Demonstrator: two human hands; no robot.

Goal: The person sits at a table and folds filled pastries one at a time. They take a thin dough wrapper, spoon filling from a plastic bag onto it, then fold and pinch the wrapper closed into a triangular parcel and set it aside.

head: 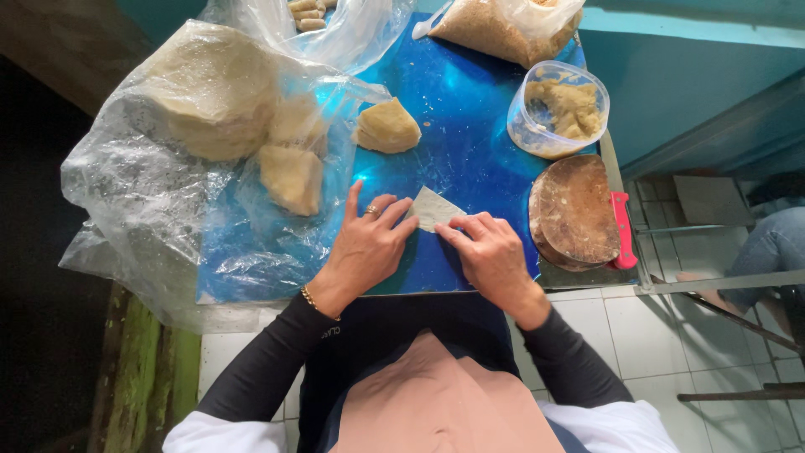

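Dough wrapper (pixel 433 207), a thin pale sheet folded to a triangular shape, lies flat on the shiny blue table top (pixel 470 109), just in front of the person and between both hands. The left hand (pixel 366 243) rests palm down on the table, fingers spread and loosely bent, its fingertips (pixel 408 221) pressing the left edge of the wrapper; a ring sits on one finger and a thin bracelet (pixel 315 303) circles the wrist. The right hand (pixel 490 252) is curled over the wrapper's lower right edge, its fingertips (pixel 444 233) pinching or pressing the sheet down; whether it lifts the edge cannot be told.

Beyond the hands, near the middle of the table, sits a loose wedge of pale dough (pixel 386 126). To the left, a large clear plastic bag (pixel 142 184) sprawls over the table edge, holding a big round stack of pale sheets (pixel 214 88) and further cut wedges (pixel 291 176). At the far right, a clear round plastic tub (pixel 557 109) holds a lumpy yellowish filling. Just nearer than the tub lies a round brown wooden board (pixel 574 210), and a red-handled knife (pixel 623 231) lies along its right side, touching it. At the far edge, a bag of brownish crumbs (pixel 503 29) leans beside another clear bag with small pale rolls (pixel 306 13). White floor tiles (pixel 620 327) show below the table.
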